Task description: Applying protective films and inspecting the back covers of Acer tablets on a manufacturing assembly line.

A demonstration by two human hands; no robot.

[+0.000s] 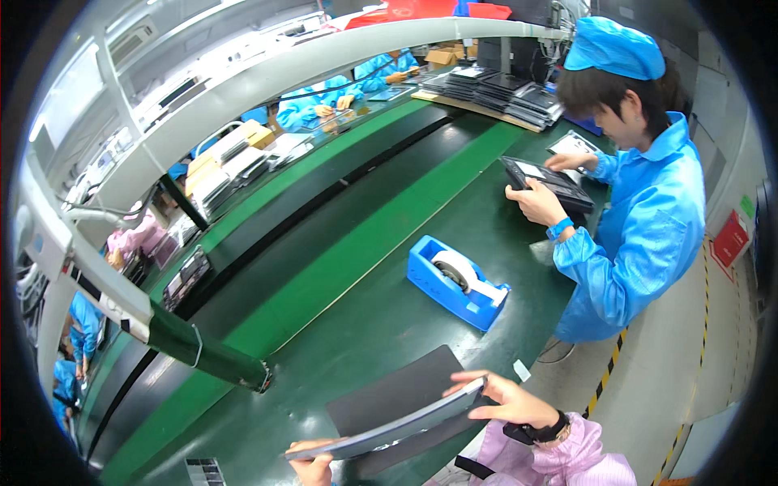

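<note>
A thin, flat grey panel (389,427) is tilted up on edge between my two hands above the bench. My left hand (311,466) pinches its left end, with the lower part of that hand cut off by the frame. At the opposite end, my right hand (515,402) has its fingers over the panel's edge and the thumb on the near side. I cannot make out what kind of panel it is. Beneath it lies a dark grey mat (389,387), partly covered by the panel.
A blue tape dispenser (438,296) stands beyond the mat. To the right, a co-worker in blue (648,219) handles a black device (551,185). A green post (215,356) rises at the left beside the conveyor (324,267). Stacked dark panels (486,89) lie at the back.
</note>
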